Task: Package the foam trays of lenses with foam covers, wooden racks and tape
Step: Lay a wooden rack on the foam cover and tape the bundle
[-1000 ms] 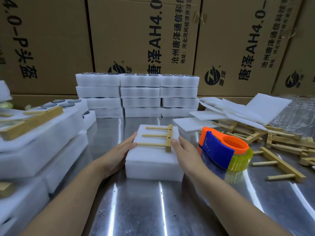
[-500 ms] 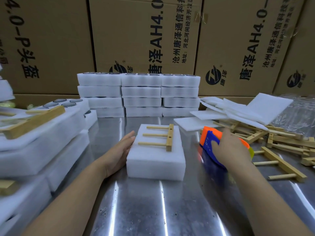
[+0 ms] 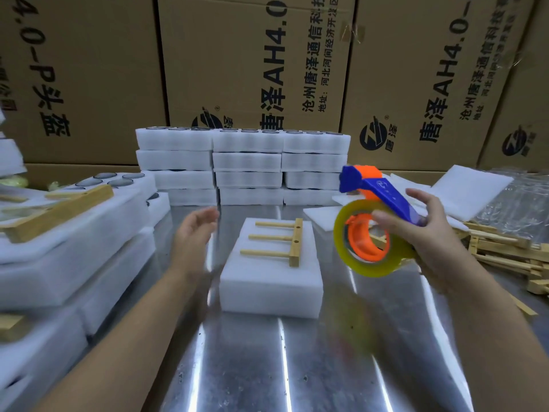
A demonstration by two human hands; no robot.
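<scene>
A white foam block (image 3: 270, 281) with a foam cover lies in the middle of the steel table. On top of it rests a wooden rack (image 3: 285, 240) with three pegs pointing left. My right hand (image 3: 427, 233) holds the blue and orange tape dispenser (image 3: 374, 218) with its yellowish tape roll in the air to the right of the block. Left of the block my left hand (image 3: 193, 233) hovers, blurred, fingers apart, touching nothing.
Stacked foam trays of lenses (image 3: 243, 165) stand at the back before cardboard boxes (image 3: 252, 60). More foam packages with wooden racks (image 3: 59, 227) pile up at the left. Loose foam covers (image 3: 466, 194) and wooden racks (image 3: 505, 251) lie at the right. The steel table (image 3: 267, 367) shines in front.
My right hand left the block, took the tape dispenser off the table and lifted it. My left hand came off the block's left side and rose.
</scene>
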